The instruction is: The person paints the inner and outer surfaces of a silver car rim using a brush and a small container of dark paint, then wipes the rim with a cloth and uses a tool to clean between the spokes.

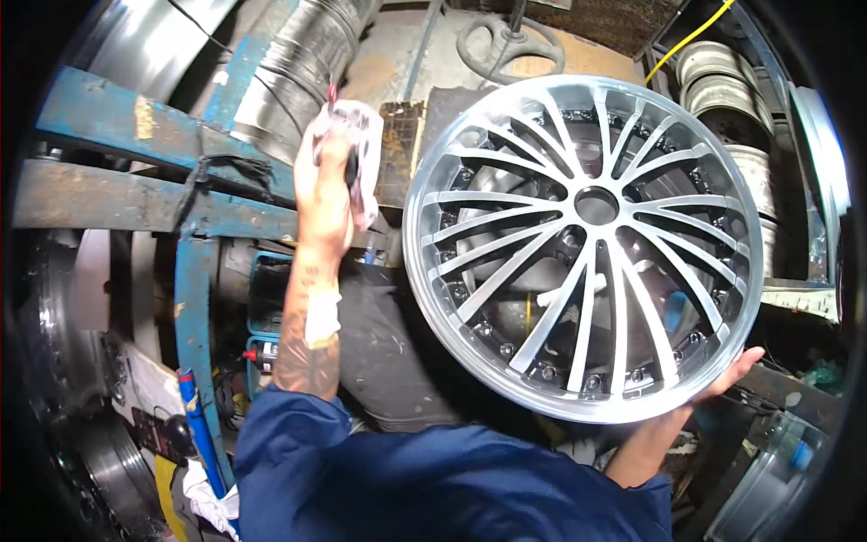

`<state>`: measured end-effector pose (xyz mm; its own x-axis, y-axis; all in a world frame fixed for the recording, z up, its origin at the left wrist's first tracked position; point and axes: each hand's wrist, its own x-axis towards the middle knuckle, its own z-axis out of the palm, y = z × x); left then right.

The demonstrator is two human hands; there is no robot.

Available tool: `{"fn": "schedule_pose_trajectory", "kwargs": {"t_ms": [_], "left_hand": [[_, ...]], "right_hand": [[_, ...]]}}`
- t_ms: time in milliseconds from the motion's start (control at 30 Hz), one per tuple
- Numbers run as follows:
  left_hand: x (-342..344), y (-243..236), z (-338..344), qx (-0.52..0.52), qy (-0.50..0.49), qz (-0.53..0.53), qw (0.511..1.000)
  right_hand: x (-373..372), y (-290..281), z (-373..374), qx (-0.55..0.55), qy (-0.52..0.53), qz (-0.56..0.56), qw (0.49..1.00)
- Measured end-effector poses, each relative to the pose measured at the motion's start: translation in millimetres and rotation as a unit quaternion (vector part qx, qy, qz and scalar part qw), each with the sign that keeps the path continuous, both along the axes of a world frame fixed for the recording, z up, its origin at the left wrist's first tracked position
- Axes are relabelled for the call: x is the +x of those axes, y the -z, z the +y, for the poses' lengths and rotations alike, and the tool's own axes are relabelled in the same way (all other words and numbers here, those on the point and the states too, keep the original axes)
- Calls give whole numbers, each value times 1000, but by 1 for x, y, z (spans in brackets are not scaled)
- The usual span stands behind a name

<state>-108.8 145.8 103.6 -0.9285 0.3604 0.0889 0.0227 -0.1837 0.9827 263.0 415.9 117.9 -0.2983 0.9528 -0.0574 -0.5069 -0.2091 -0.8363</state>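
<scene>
Observed spoked wheel rim [621, 221] at right.
Noted right hand [722, 378] touching its near right edge; cannot tell whether grasping, being partly hidden. Found left hand [322, 194] clenched around stained cloth [365, 172] at left, well apart from rim, near blue metal frame [99, 108]. Recorded handwheel [514, 38] at far side.

The wheel [598, 233] is smooth metal, its spokes [551, 308] and lip [578, 409] glossy silver. Left of it, the rag [363, 149] is crumpled cloth. At upper left, the frame [117, 194] wears scuffed blue paint; the navy garment [406, 488] along the lower edge is matt cloth; the handwheel [513, 38] at top centre looks dull.
</scene>
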Motion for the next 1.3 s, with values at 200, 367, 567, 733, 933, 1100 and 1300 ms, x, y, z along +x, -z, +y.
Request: {"fn": "schedule_pose_trajectory", "kwargs": {"t_ms": [200,367,567,733,933,1100,1300], "left_hand": [[-22,12,55,90,80,3,993],[-43,44,67,11,101,16,995],[-40,76,68,-121,137,-173,968],[-36,86,79,-37,134,-286,948],[-33,77,83,-124,100,-164,973],[-23,64,92,-151,77,-47,984],[-25,62,98,-175,-15,33,984]], "right_hand": [[17,17,4,66,-88,1,994],[23,24,6,33,-82,10,996],[4,21,87,-88,-55,-74,992],[21,38,126,-58,-188,85,977],[32,48,148,-64,-284,199,936],[48,60,162,-80,-342,267,897],[50,76,181,-111,-443,341,822]]}}
